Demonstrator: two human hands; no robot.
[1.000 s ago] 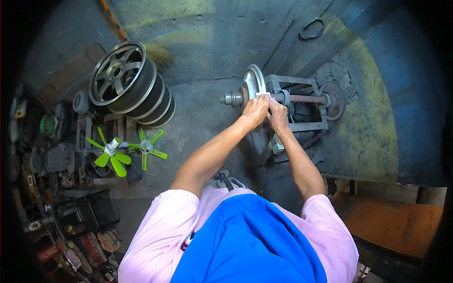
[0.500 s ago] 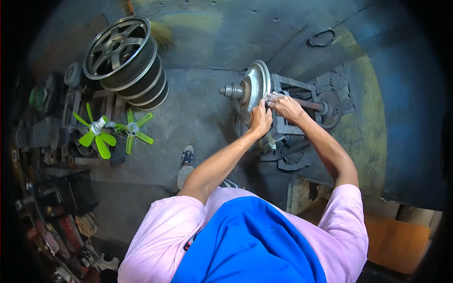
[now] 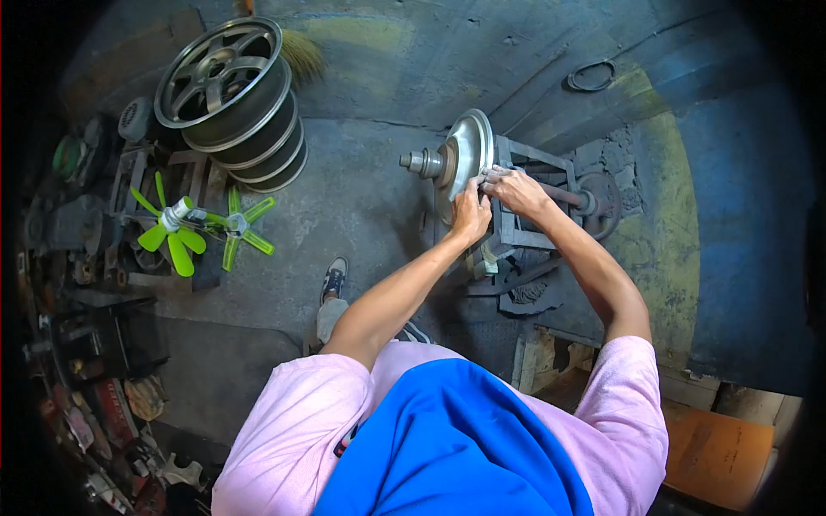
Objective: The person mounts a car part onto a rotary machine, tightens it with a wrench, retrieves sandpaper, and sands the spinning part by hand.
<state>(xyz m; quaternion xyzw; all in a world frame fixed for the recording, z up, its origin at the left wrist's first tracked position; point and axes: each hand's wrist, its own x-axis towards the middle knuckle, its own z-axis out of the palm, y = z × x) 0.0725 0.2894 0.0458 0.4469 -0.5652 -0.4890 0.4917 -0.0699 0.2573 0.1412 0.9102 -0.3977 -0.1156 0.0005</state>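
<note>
A round, pale metal disc [image 3: 469,142], like a wheel or pulley, stands upright on a shaft with a stepped metal end [image 3: 422,163]. My left hand [image 3: 471,213] is closed at the lower right edge of this disc, its fingertips against the rim. Close beside it, my right hand [image 3: 514,191] is also closed, with fingers bent at the same edge. The fingertips of both hands nearly meet. Whatever they pinch there is hidden or too small to make out. Behind the disc, a grey metal frame [image 3: 509,232] carries the shaft.
Several alloy wheels [image 3: 215,77] are stacked at the upper left. Near them stand two bright green fans [image 3: 176,232]. A rusty pulley [image 3: 600,205] sits at the shaft's right end. Tools and metal parts [image 3: 103,413] crowd the left edge. An orange board [image 3: 718,451] lies at lower right.
The camera view has shifted slightly. Both hands stay at the disc's edge, with the left fingers a little higher along it.
</note>
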